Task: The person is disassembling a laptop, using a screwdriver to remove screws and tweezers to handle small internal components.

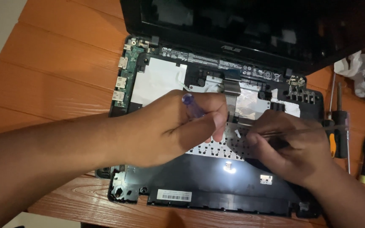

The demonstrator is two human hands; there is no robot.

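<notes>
Laptop point(216, 185) lies opened on table point(64, 76), top cover off, board exposed; keyboard plate still in. Left hand point(170, 126) grips purple-handled driver point(192, 105); right hand point(288, 147) pinches thin metal tool point(300, 131) at the plate; spare screwdrivers point(339, 126) lie right.

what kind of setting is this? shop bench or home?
Probably a home or informal repair spot, not a fitted bench: an opened laptop lies on an orange wooden table, loose screwdrivers beside it. The left hand holds a purple-handled tool.
</notes>
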